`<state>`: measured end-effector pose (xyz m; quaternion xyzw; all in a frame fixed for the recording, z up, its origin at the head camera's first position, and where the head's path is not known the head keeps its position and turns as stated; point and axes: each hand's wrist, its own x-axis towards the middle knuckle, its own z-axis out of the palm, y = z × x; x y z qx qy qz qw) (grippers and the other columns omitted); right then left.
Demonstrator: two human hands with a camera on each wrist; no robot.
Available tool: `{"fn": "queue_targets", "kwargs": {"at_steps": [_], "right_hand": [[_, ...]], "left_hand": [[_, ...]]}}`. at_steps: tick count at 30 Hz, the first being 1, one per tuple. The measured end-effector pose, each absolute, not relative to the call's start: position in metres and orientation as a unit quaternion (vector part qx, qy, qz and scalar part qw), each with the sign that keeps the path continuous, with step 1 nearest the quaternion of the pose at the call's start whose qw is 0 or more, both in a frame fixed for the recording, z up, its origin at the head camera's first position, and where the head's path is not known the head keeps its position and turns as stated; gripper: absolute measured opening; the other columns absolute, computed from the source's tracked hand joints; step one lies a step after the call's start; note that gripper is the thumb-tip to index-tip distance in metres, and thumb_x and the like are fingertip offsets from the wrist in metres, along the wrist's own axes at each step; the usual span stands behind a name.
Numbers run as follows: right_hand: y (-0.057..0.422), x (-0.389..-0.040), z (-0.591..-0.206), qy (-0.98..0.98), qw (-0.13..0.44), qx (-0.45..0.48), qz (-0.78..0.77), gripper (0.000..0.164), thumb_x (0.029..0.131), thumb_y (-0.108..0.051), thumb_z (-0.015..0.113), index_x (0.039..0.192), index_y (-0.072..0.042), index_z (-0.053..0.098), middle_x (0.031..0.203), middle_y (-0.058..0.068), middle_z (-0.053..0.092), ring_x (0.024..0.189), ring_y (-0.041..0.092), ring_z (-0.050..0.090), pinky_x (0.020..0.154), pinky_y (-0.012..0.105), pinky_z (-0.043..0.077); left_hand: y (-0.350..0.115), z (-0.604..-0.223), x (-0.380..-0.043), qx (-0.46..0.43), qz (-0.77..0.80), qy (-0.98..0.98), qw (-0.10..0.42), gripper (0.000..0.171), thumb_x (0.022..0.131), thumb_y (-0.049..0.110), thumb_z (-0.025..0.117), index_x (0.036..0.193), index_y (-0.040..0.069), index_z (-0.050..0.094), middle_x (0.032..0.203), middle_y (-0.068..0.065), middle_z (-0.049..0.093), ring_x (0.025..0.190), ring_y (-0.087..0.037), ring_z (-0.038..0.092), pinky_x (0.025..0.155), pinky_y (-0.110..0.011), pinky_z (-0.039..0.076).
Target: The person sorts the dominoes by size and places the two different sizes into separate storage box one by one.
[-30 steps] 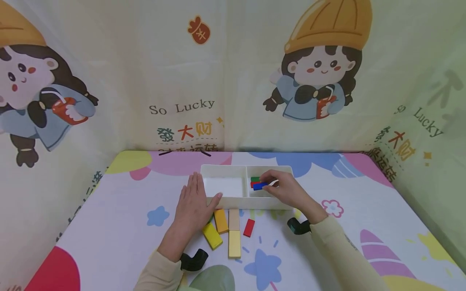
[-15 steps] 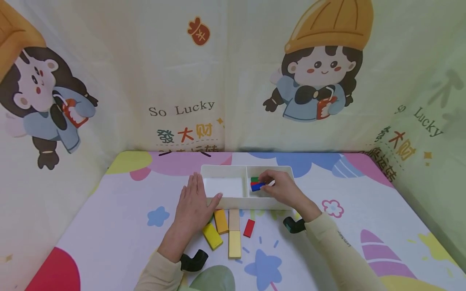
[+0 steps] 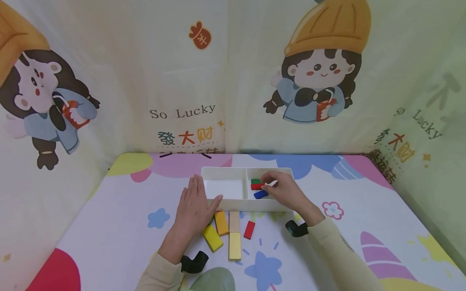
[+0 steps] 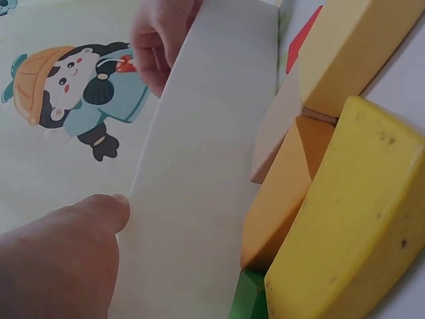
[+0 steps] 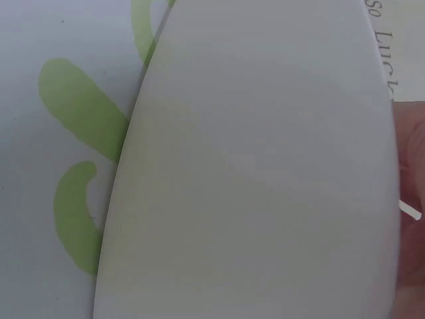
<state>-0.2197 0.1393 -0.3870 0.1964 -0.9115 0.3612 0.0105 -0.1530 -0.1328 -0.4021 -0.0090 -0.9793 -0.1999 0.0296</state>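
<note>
A white two-compartment box (image 3: 233, 204) stands mid-table. My left hand (image 3: 192, 206) lies with straight fingers along its left end, and the thumb touches the front wall. In the right compartment my right hand (image 3: 285, 190) pinches the right end of a small red block (image 3: 256, 186) between thumb and forefinger. A green block (image 3: 255, 181) is just behind it. Nearer the front wall lies a blue block (image 3: 260, 195), apart from the fingers. In the right wrist view the box wall (image 5: 252, 173) covers most of the right hand (image 5: 410, 173).
In front of the box lie a yellow block (image 3: 212, 238), an orange block (image 3: 221, 223), a tan block (image 3: 234, 222), a pale yellow block (image 3: 234, 246) and another small red block (image 3: 249, 230). A green block (image 4: 251, 292) sits partly hidden beside the yellow one.
The blue block has left the right hand's fingers and now lies nearer the front wall. The right fingers are now at the red block. My left hand has stayed in place.
</note>
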Motion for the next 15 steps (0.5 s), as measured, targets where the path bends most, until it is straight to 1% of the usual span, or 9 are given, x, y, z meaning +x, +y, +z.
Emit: {"fn": "queue_targets", "kwargs": {"at_steps": [5, 10, 12, 15], "right_hand": [[0.145, -0.210, -0.381, -0.899, 0.043, 0.213, 0.379, 0.019, 0.092, -0.012, 0.070, 0.110, -0.007, 0.069, 0.105, 0.004, 0.071, 0.098, 0.019, 0.065, 0.085, 0.040, 0.058], [0.153, -0.193, -0.376, -0.891, 0.075, 0.220, 0.390, 0.020, 0.091, -0.011, 0.071, 0.111, -0.009, 0.069, 0.106, 0.002, 0.070, 0.098, 0.019, 0.065, 0.085, 0.045, 0.059], [0.156, -0.184, -0.375, -0.890, 0.080, 0.217, 0.392, 0.021, 0.090, -0.011, 0.072, 0.111, -0.010, 0.069, 0.107, 0.001, 0.070, 0.098, 0.018, 0.065, 0.085, 0.044, 0.059], [0.160, -0.169, -0.376, -0.891, 0.081, 0.204, 0.398, 0.022, 0.090, -0.011, 0.073, 0.111, -0.012, 0.069, 0.108, -0.001, 0.071, 0.097, 0.015, 0.065, 0.082, 0.036, 0.060]], "left_hand": [[-0.132, -0.404, -0.153, -0.010, -0.197, -0.980, 0.037, 0.097, 0.096, 0.057, 0.051, 0.157, -0.005, 0.008, 0.165, -0.023, 0.009, 0.154, -0.038, 0.010, 0.123, -0.057, 0.017], [-0.131, -0.403, -0.152, -0.011, -0.193, -0.981, 0.036, 0.097, 0.096, 0.058, 0.051, 0.157, -0.005, 0.007, 0.165, -0.023, 0.008, 0.154, -0.039, 0.009, 0.123, -0.056, 0.017], [-0.131, -0.404, -0.152, -0.012, -0.191, -0.981, 0.037, 0.097, 0.096, 0.057, 0.051, 0.156, -0.005, 0.007, 0.165, -0.023, 0.008, 0.154, -0.039, 0.010, 0.123, -0.056, 0.016], [-0.131, -0.404, -0.151, -0.015, -0.194, -0.980, 0.035, 0.097, 0.096, 0.057, 0.051, 0.156, -0.005, 0.007, 0.165, -0.023, 0.008, 0.154, -0.039, 0.010, 0.123, -0.057, 0.016]]}}
